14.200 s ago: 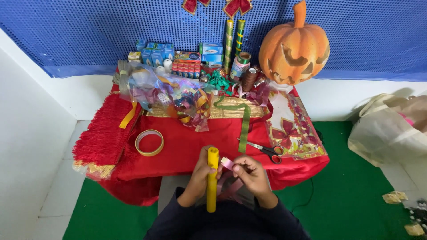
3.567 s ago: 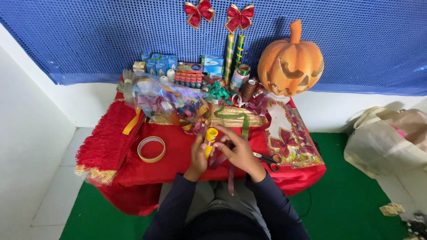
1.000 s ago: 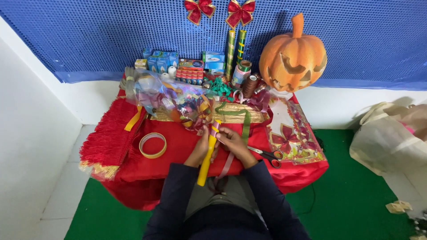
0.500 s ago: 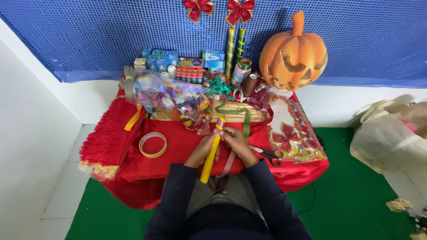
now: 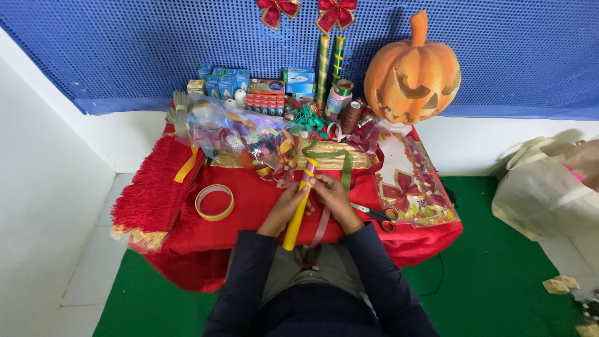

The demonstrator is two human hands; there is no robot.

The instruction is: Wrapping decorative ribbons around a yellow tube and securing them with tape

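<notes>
Blue perforated wall [image 5: 125, 43] behind, two red bows [image 5: 309, 11] pinned near its top. Desk [image 5: 249, 206] under a red cloth, fringed red fabric [image 5: 150, 200] hanging off its left end. Orange carved pumpkin [image 5: 413, 75] at back right of the desk, touching the wall. Cream bag [image 5: 543, 193] on the green floor, well apart to the right. Clear bag of mixed ribbons [image 5: 240, 137] at centre left; small boxes [image 5: 218, 81] behind it. Tape ring [image 5: 214, 202] flat on the cloth, left of the hands. Scissors [image 5: 377, 216] with red handles just right of the hands. Yellow tube [image 5: 299, 205] tilted, upper end toward the ribbons, lower end over the lap. Left hand [image 5: 284, 208] clenched round the tube's middle. Right hand [image 5: 332, 195] pinches a pink ribbon [image 5: 319, 228] against the tube near its top; the ribbon's tail hangs down toward the lap.
</notes>
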